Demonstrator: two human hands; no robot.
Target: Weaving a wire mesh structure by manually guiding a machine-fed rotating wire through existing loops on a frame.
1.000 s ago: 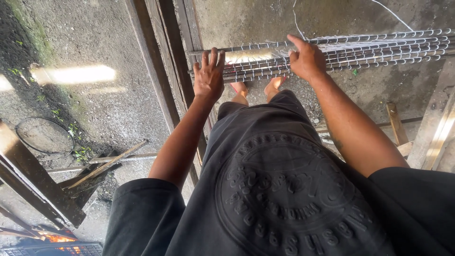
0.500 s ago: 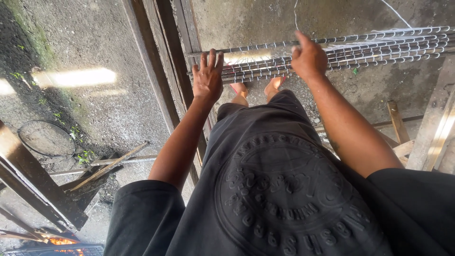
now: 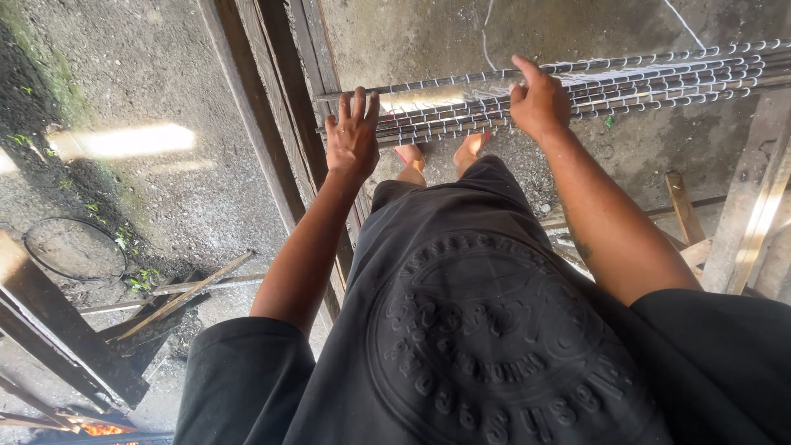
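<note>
The left hand [image 3: 353, 136] stayed flat and open on the rebar cage [image 3: 577, 86], which lay across the timber frame [image 3: 272, 124]; the right hand [image 3: 540, 103] kept pressing on the cage's top bars, loosely curled, with little changed.

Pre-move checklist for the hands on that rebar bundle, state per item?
1. Left hand on the rebar bundle: ok, laid flat near its end, fingers spread, no grip closed.
2. Right hand on the bundle: ok, fingers curled over the top bars.
3. Bundle supported at the left end: cannot tell, the end lies by the wooden beam, contact unclear.
4. Feet clear of the bundle: not ok, bare toes sit directly beneath it.
5. Wire ties hold along the bundle: cannot tell, too small.
6. Loose wood strips away from the stance: ok, off to the left.
</note>
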